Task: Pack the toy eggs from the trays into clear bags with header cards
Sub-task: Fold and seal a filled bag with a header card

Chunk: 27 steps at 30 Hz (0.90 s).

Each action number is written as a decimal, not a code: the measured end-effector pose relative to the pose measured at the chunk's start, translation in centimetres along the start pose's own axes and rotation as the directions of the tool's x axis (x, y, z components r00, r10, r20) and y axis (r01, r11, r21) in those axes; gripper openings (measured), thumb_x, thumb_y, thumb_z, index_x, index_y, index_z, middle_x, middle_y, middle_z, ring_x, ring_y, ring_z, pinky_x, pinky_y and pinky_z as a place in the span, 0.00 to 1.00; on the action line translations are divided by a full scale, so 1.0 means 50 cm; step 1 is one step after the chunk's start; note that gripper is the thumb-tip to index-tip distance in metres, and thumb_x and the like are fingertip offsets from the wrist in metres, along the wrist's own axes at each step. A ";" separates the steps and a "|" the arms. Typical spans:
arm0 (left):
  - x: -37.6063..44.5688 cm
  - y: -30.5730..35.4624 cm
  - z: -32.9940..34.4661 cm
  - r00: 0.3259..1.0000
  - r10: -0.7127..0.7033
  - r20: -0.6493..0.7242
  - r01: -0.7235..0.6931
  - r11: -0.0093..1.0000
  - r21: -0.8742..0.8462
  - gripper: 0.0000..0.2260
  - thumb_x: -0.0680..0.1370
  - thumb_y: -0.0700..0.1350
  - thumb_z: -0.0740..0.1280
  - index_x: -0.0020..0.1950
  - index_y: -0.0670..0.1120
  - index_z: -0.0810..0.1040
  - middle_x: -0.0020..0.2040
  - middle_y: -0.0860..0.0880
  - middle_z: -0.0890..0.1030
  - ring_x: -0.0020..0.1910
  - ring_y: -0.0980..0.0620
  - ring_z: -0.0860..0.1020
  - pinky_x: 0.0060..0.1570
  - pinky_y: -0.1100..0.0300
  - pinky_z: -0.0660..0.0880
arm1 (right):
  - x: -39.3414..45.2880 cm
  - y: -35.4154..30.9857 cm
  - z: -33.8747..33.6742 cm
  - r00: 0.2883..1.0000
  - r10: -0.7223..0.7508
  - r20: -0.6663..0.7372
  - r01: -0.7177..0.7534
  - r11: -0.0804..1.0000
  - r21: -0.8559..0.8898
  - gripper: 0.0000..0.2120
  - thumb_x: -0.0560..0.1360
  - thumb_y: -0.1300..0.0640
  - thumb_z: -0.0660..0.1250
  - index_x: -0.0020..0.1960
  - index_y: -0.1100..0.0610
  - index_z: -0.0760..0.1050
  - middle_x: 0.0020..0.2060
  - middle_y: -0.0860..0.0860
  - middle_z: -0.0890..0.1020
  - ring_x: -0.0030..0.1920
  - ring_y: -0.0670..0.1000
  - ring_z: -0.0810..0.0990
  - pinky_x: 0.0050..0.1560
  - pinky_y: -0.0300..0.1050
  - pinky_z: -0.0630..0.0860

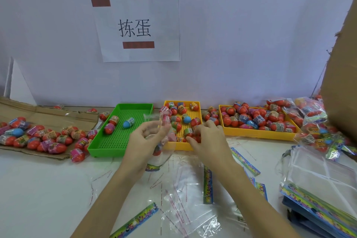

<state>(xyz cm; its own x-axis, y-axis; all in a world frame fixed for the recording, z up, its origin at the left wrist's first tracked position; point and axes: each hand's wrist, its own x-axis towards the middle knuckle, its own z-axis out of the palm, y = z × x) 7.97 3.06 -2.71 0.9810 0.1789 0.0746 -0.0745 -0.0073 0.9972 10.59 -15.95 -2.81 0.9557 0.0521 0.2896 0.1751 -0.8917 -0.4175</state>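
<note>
Far left of the green tray (100, 146), a heap of eggs (41, 138) lies on flattened cardboard (48, 115). Inside the green tray itself, just a few: a blue egg (129, 122) near its middle, two more toward its left wall. Just right of the green tray, the left hand (144, 142) holds a clear bag (161, 137) upright, mouth up, fingers (152, 126) curled and pinched on the film, with an egg or two showing through, one below the palm. Next right, touching the green tray's side, the yellow tray (183, 147) — the right hand (207, 138) is down in its near end, fingertips (193, 138) bent close together among red eggs; whether they have one clamped, I can't tell. Further right, a second yellow tray (258, 135), piled full. Beyond that, filled bags (309, 114) stacked beside a cardboard wall (342, 83). All on a white table (38, 189), with loose bags (185, 199), header cards (208, 187) and a flat bag stack (316, 176) nearer than the green tray. On the wall above it, a paper sign (138, 28).
</note>
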 end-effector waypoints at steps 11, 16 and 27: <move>0.002 -0.012 0.006 0.985 0.156 0.079 -0.159 0.987 0.032 0.17 0.72 0.41 0.81 0.59 0.48 0.82 0.44 0.45 0.88 0.42 0.51 0.86 0.39 0.63 0.82 | 0.008 0.011 0.017 0.974 0.005 -0.229 0.047 0.974 0.220 0.10 0.85 0.51 0.62 0.58 0.53 0.81 0.49 0.47 0.84 0.51 0.50 0.75 0.48 0.42 0.72; -0.002 -0.019 0.016 0.975 0.193 0.110 -0.195 0.981 0.011 0.14 0.75 0.41 0.79 0.57 0.49 0.82 0.43 0.44 0.88 0.44 0.33 0.84 0.34 0.56 0.80 | 0.004 -0.010 -0.017 0.955 0.130 -0.268 0.145 0.584 0.799 0.08 0.85 0.56 0.61 0.53 0.53 0.79 0.35 0.52 0.83 0.31 0.53 0.82 0.31 0.41 0.77; -0.004 -0.023 0.023 0.974 0.215 0.078 -0.220 0.973 0.067 0.15 0.74 0.45 0.79 0.58 0.48 0.80 0.44 0.50 0.88 0.42 0.47 0.87 0.34 0.53 0.82 | -0.020 -0.059 -0.026 0.931 -0.211 -0.299 0.366 0.526 0.768 0.17 0.79 0.61 0.71 0.65 0.50 0.76 0.52 0.43 0.83 0.38 0.50 0.85 0.41 0.45 0.82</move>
<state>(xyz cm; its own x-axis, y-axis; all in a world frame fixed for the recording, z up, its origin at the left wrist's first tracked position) 8.08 1.89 -3.85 0.9531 0.0960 0.2871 -0.2763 -0.1122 0.9545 8.82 -13.94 -0.73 0.7817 0.1020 0.6152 0.6234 -0.1042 -0.7749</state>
